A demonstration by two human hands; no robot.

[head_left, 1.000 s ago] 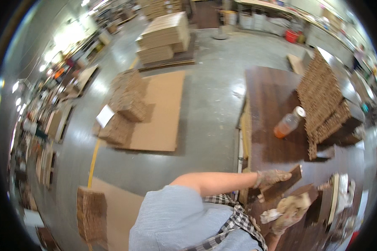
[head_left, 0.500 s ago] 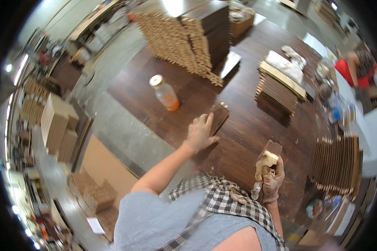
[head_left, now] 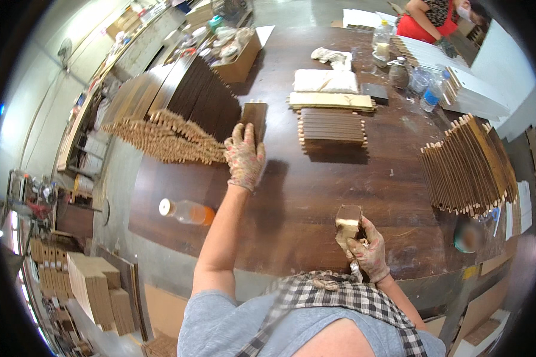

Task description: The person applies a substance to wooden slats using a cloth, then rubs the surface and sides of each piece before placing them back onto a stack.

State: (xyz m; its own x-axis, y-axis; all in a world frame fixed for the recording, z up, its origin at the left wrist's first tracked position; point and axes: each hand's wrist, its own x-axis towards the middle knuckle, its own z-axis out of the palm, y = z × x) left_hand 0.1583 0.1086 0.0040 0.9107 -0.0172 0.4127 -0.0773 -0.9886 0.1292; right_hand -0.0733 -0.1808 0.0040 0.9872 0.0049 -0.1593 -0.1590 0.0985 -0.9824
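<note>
Head view: Your left hand (head_left: 245, 156), gloved, is resting over the near end of a dark narrow board (head_left: 254, 116). The board is lying beyond your left fingertips, and its long axis is running away from your body, roughly in line with your left forearm. Your left fingers are lying slightly apart on the board; whether the thumb is pinching its edge cannot be told. A large stack of dark boards (head_left: 205, 95) is standing just to the left of the board; whether the two are touching cannot be told. To the right, a smaller stack of boards (head_left: 332, 126) is sitting apart on the brown table (head_left: 298, 202). Your right hand (head_left: 372, 253), also gloved, is staying clear of the board, nearer your apron (head_left: 339, 297); its fingers are curling around a dark-topped block (head_left: 349, 215). Your left hand is being the nearer one to the board.
</note>
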